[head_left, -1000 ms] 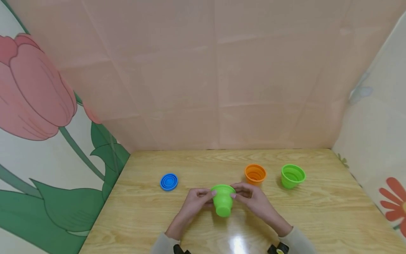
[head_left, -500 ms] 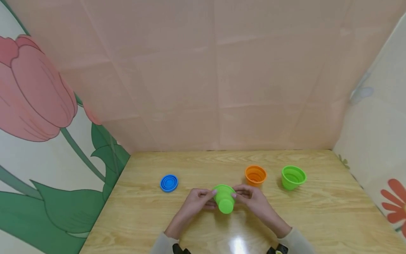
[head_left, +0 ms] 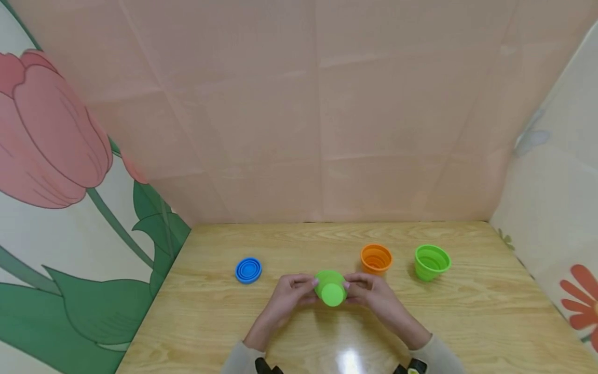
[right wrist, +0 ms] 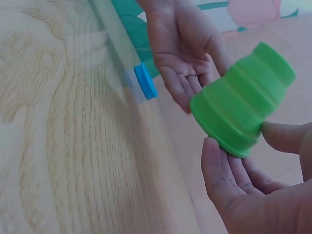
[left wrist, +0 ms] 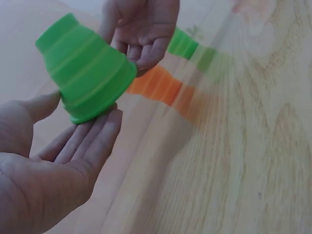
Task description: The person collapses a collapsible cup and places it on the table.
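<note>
A green collapsible cup [head_left: 332,293], extended to its full stepped height, is held above the table between both hands. Its base faces the head camera and its wide rim points away. My left hand [head_left: 291,295] grips one side near the rim, thumb on the wall and fingers at the rim's edge. Opposite it, my right hand [head_left: 374,296] pinches the cup the same way. The stepped rings of the cup [left wrist: 85,68] show in the left wrist view, with the left thumb and fingers around its lower side. The cup's inside is hidden.
On the wooden table [head_left: 196,322], a flat blue collapsed cup [head_left: 248,270] lies to the left. An orange cup [head_left: 376,258] stands just beyond the right hand, and a second green cup [head_left: 432,262] stands farther right. A pinkish cloth-covered wall [head_left: 317,114] rises behind.
The held green cup has tipped, its base swinging up toward the head camera, so the end now shows more than the side. Both hands keep their hold in nearly the same place.
</note>
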Available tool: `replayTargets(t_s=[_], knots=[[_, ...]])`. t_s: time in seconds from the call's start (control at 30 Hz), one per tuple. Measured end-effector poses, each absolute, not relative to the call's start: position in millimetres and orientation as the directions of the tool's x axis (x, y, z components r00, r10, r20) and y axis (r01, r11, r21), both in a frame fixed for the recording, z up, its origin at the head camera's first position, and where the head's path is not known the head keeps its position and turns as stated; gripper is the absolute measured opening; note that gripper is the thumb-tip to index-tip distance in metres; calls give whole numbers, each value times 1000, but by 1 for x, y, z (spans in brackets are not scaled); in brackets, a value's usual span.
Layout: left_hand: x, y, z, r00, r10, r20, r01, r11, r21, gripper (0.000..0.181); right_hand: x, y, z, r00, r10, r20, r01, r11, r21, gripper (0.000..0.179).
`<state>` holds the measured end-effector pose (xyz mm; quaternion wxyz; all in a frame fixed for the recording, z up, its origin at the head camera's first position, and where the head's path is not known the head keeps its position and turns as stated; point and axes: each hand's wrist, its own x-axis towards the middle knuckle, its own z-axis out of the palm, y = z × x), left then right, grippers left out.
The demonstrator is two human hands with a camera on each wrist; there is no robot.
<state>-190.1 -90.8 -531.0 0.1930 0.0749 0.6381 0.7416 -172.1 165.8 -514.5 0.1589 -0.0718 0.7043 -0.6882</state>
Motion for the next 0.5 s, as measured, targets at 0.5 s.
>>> replayTargets(t_s=[0.5], knots=[[-190, -89, -532, -905, 386, -178, -233, -100, 967, 34, -171, 168, -516, -930, -317, -184, 183, 32, -983, 60]])
